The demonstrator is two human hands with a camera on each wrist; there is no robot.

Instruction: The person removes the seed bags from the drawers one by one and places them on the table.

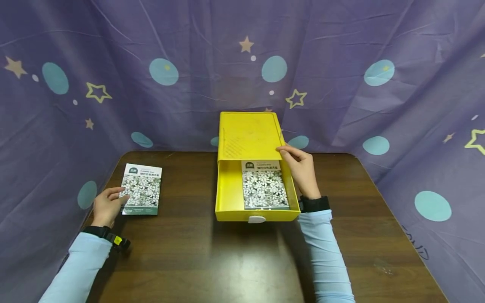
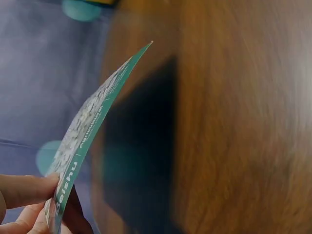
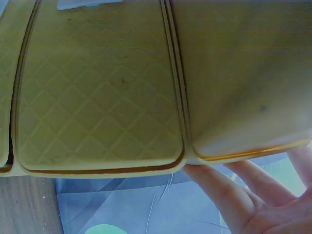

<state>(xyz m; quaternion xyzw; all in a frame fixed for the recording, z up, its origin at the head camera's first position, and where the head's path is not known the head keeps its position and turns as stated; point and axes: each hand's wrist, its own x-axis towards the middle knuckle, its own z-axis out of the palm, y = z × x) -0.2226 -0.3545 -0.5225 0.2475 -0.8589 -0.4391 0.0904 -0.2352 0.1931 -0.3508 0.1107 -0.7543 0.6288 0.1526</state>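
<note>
A flower-print seed packet (image 1: 142,189) sits at the table's left. My left hand (image 1: 107,204) pinches its near left corner. In the left wrist view the packet (image 2: 92,122) is tipped up off the wood, held between thumb and fingers (image 2: 24,190). A yellow drawer box (image 1: 248,134) stands at the middle back, and its drawer (image 1: 227,189) is pulled out toward me. A second, matching packet (image 1: 264,187) lies flat inside. My right hand (image 1: 301,166) rests against the box's right side at the casing's front corner. Its fingers (image 3: 219,185) lie straight along the yellow wall (image 3: 97,87).
The dark wooden table (image 1: 189,252) is bare in front of the drawer and to its right. A white pull tab (image 1: 257,219) sits on the drawer front. Purple cloth with stars and teal dots (image 1: 379,71) walls in the back and both sides.
</note>
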